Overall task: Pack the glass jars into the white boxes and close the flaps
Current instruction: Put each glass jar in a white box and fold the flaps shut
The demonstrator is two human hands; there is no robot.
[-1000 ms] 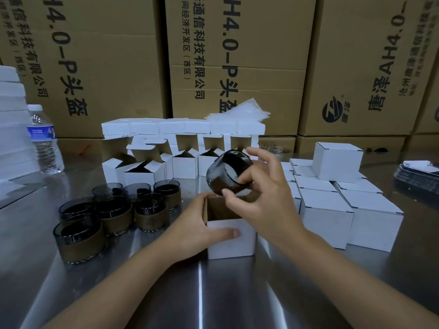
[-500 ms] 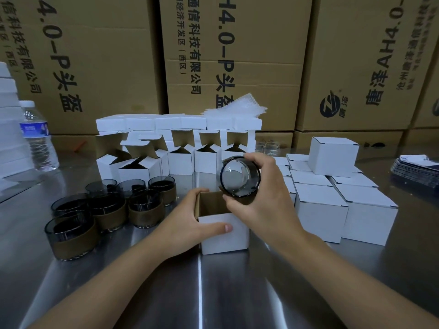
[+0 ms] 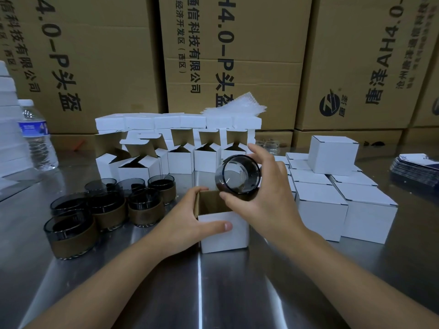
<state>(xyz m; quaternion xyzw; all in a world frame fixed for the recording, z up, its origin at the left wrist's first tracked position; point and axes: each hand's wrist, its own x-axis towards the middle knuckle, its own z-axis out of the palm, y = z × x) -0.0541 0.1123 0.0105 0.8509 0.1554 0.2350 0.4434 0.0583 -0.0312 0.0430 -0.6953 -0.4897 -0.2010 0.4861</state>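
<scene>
**Smoked glass tilts over an open carton on the packing line**

A person's right hand [image 3: 270,200] holds a dark-tinted glass jar [image 3: 237,175] just above the mouth of an open white box [image 3: 223,231] on a steel surface [image 3: 213,293]. The jar is tipped on its side with one round end facing the camera. The fingers [image 3: 260,151] arch over the far upper wall and the thumb presses the lower rim, pinching it across its width. The wrist is cocked back, and the forearm reaches in from the lower right.

The left hand [image 3: 190,219] grips the box. Its thumb lies flat across the near white face and its fingers hook over the left wall into the brown interior.

The jar appears rigid, thick-walled and heavy for its size. Its bare glass is probably slick, and it would likely chip if knocked against the steel. A grip spanning the wall, as here, looks like the safest hold. The jar seems to need turning upright before it will drop into what looks like a snug opening. The box is light card that would probably slide or buckle without a hand bracing it.

More jars wrapped in brown bands [image 3: 107,207] stand to the left. Closed boxes [image 3: 344,210] are stacked to the right, and open boxes [image 3: 180,160] with raised flaps line up behind.
</scene>
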